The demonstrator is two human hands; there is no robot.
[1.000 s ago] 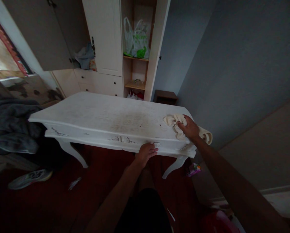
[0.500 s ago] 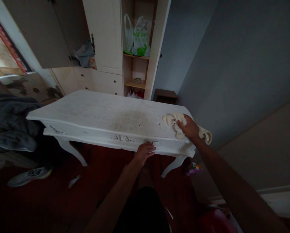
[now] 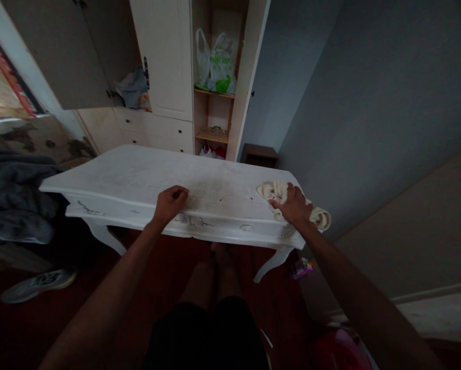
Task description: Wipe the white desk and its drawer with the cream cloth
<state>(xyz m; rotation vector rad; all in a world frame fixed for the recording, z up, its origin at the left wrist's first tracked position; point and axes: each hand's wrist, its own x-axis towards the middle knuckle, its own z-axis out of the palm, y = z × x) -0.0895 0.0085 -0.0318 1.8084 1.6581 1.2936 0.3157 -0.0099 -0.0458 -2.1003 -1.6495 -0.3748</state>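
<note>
A low white table (image 3: 130, 174) with curved legs stands in front of me, its top smudged dark near the middle. My right hand (image 3: 292, 206) presses a crumpled cream cloth (image 3: 274, 191) onto the table's right end, fingers closed over it. My left hand (image 3: 169, 202) rests on the front edge of the tabletop, left of the middle, with its fingers curled in and nothing visible in them. A small drawer knob (image 3: 246, 227) shows on the table's front between my two hands.
A white wardrobe (image 3: 168, 61) stands behind the table, with plastic bags (image 3: 217, 64) on an open shelf. A small dark stool (image 3: 260, 154) sits by the blue wall. Grey bedding (image 3: 14, 195) lies at the left, a shoe (image 3: 41, 282) on the dark red floor.
My left hand has left the drawer knob and moved up and left onto the tabletop's front edge. My right hand has stayed on the cloth, shifting slightly.
</note>
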